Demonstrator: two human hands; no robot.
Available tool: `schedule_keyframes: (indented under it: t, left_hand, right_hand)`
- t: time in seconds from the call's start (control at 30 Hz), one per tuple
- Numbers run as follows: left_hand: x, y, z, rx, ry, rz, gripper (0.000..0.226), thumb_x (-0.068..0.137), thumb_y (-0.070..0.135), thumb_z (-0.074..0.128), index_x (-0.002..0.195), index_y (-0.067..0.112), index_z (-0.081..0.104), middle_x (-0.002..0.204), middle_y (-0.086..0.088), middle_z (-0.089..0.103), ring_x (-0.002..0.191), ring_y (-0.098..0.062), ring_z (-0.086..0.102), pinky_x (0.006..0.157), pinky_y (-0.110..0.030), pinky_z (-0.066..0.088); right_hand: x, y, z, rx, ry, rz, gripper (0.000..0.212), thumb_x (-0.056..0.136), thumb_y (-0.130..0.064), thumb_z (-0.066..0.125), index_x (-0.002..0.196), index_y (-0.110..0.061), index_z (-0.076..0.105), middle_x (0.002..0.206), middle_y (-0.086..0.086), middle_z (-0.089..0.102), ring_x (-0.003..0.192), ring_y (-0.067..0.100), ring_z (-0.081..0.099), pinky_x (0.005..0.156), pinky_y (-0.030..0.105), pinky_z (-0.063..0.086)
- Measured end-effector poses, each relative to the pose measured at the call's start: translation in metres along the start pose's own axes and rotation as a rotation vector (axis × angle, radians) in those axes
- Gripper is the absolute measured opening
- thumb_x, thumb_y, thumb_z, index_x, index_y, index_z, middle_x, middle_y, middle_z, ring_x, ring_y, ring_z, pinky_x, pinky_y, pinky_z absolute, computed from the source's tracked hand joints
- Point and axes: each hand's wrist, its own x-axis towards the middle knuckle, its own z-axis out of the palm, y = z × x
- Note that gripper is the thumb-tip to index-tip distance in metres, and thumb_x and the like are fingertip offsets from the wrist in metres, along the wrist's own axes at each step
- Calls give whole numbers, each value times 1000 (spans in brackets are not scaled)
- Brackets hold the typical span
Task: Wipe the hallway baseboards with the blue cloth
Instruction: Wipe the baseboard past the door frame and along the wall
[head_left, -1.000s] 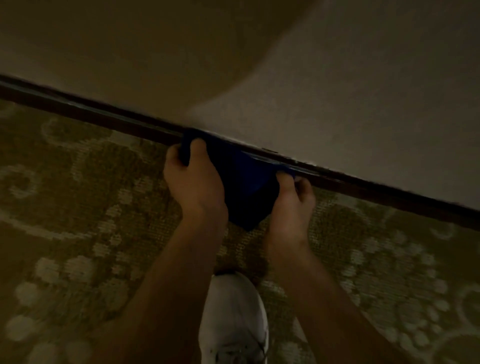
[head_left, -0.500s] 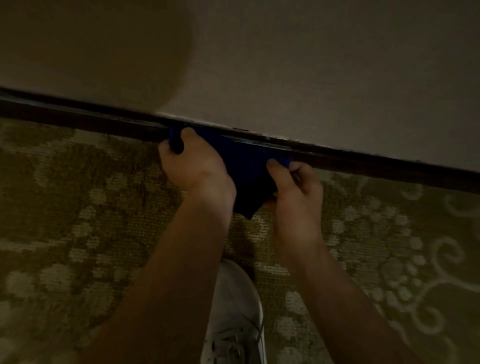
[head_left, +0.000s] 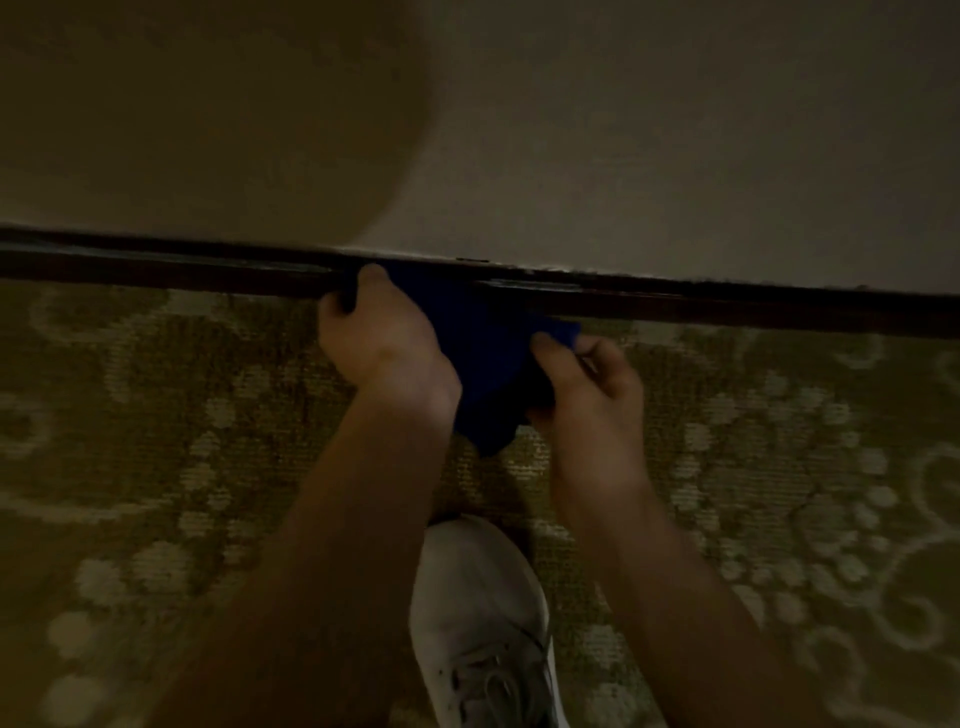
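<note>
A dark brown baseboard (head_left: 727, 304) runs across the view where the beige wall meets the carpet. The blue cloth (head_left: 483, 358) is bunched against it near the middle and hangs down towards the floor. My left hand (head_left: 384, 338) grips the cloth's left end, with its fingers curled over the cloth at the baseboard. My right hand (head_left: 587, 384) pinches the cloth's right corner, just below the baseboard. Part of the cloth is hidden behind both hands.
A beige wall (head_left: 623, 130) rises above the baseboard, with a rounded shadow on its left part. Olive carpet (head_left: 156, 441) with a pale floral pattern covers the floor. My white laced shoe (head_left: 483, 623) stands just behind the hands.
The view has swung so the baseboard now lies nearly level. My right hand has dropped a little below the baseboard with the cloth's corner. Both hands still hold the cloth.
</note>
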Motion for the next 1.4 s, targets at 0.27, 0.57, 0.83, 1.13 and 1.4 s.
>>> schedule_keyframes:
  t: [0.27, 0.57, 0.83, 1.13, 1.4]
  left_hand:
    - [-63, -78, 44, 182, -266, -96, 10, 97, 18, 56, 106, 18, 60, 89, 7, 53, 70, -6, 48, 67, -20, 39]
    - [-15, -26, 7, 79, -189, -82, 36, 90, 23, 63, 125, 18, 61, 121, -4, 64, 110, -24, 60, 99, -39, 49]
    - [4, -20, -50, -26, -101, -121, 54, 94, 27, 62, 145, 24, 45, 134, 2, 50, 115, -22, 52, 90, -32, 53]
    - [9, 5, -73, -141, -60, 25, 50, 100, 22, 52, 149, 25, 39, 134, 5, 52, 115, -19, 56, 96, -35, 49]
    - [-2, 38, -78, -22, -135, -6, 17, 97, 18, 60, 89, 33, 57, 93, 10, 61, 83, -7, 61, 70, -24, 52]
  right_hand:
    - [15, -46, -98, 23, 396, -124, 18, 94, -12, 60, 79, -17, 52, 83, -2, 65, 80, 11, 67, 65, 26, 54]
    - [25, -37, -39, -36, 213, -61, 16, 95, -18, 63, 80, -15, 58, 86, 0, 67, 86, 17, 67, 71, 32, 55]
    - [32, -18, 30, -223, 233, -6, 7, 99, -22, 57, 92, -18, 58, 96, 1, 62, 94, 19, 62, 91, 44, 56]
    - [18, -6, 82, -180, 89, 105, 12, 92, -19, 64, 99, -9, 63, 99, 9, 69, 96, 26, 66, 89, 47, 57]
    - [24, -4, 100, -165, 350, 66, 8, 100, -16, 51, 105, -10, 55, 91, 3, 58, 83, 18, 59, 74, 30, 52]
